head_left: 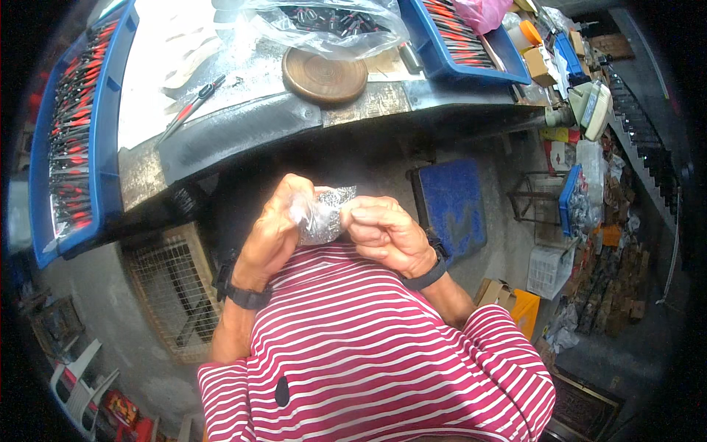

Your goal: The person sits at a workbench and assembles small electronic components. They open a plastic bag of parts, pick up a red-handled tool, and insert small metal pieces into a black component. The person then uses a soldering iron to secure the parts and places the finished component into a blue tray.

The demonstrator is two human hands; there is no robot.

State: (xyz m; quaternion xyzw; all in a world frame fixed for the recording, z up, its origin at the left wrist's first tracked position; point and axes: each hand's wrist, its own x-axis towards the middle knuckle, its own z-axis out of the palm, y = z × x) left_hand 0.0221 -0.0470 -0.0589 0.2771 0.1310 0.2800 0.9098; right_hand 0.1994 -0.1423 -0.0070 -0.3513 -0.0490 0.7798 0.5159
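Observation:
A small clear plastic bag [324, 219] is held between my hands, in front of my striped shirt and below the bench edge. Small dark and shiny bits show through it, too small to name. My left hand [280, 217] is closed round one side of the bag. With thumb and fingertips, my right hand [379, 228] pinches its other edge. Beyond them on the bench lie a red and black pen-like tool [193, 107] and a round brown wooden disc [325, 75]. A large clear bag [383, 33] of dark small parts rests behind the disc.
Blue trays [109, 140] of red and black pen-like tools stand at the bench's left, and another blue tray [479, 72] at its right. A blue-topped stool [453, 208] stands below the bench. Boxes and a white basket [549, 271] crowd the right side.

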